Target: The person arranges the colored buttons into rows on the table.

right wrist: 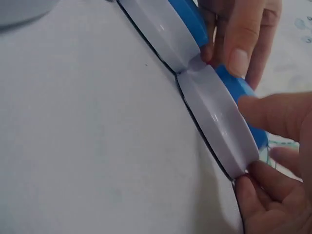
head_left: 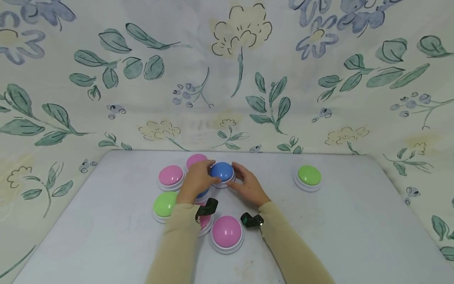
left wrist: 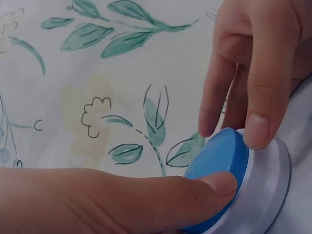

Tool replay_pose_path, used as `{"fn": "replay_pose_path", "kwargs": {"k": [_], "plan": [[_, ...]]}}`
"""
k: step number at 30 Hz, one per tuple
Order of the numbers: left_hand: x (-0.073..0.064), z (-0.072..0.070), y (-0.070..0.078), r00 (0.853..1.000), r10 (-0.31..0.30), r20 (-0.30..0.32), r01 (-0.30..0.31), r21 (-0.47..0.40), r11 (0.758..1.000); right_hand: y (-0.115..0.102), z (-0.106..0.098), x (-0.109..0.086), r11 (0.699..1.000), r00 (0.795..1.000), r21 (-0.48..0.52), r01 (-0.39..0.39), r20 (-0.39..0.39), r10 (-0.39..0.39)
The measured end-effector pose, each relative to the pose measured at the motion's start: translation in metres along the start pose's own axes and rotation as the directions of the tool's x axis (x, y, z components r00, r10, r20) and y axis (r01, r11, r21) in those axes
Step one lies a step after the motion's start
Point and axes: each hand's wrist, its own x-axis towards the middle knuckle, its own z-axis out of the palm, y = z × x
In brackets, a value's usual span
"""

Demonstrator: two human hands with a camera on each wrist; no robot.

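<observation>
A blue dome-topped push button (head_left: 222, 171) with a round white base stands on the table between my two hands. My left hand (head_left: 196, 180) holds it from the left, its thumb (left wrist: 214, 187) lying against the blue dome. From the right, my right hand (head_left: 251, 189) grips it, with thumb and fingers around the side and white base (right wrist: 219, 122). A second blue button (head_left: 202, 194) sits just beside it, mostly covered by my left hand in the head view; in the right wrist view the two white bases are side by side.
Pink buttons (head_left: 171, 175) (head_left: 196, 159) stand left and behind my left hand. A green button (head_left: 164, 204) is beside the left sleeve, which partly covers another pink button (head_left: 205, 221). One pink button (head_left: 226, 231) lies nearer; a green one (head_left: 309, 175) stands far right. Floral cloth hangs behind.
</observation>
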Motion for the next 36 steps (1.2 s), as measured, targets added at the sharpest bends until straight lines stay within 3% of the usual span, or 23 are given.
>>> {"fn": "replay_pose_path", "kwargs": {"k": [6, 15, 25, 36], "plan": [[0.000, 0.003, 0.001, 1.000, -0.001, -0.002, 0.001, 0.045, 0.999, -0.002, 0.007, 0.000, 0.998, 0.999, -0.060, -0.022, -0.036, 0.020], [0.002, 0.013, 0.004, 1.000, 0.013, -0.013, -0.011, 0.135, 0.991, -0.004, 0.005, -0.002, 0.996, 1.000, -0.091, -0.013, -0.020, 0.011], [-0.002, 0.012, 0.007, 0.996, 0.052, -0.066, -0.039, 0.193, 0.981, -0.002, 0.006, -0.001, 0.993, 0.999, -0.121, 0.003, -0.037, -0.007], [0.002, 0.010, 0.001, 0.997, 0.045, -0.068, -0.039, 0.092, 0.995, -0.004, 0.004, -0.001, 0.996, 0.996, -0.089, 0.014, -0.089, -0.022]]}}
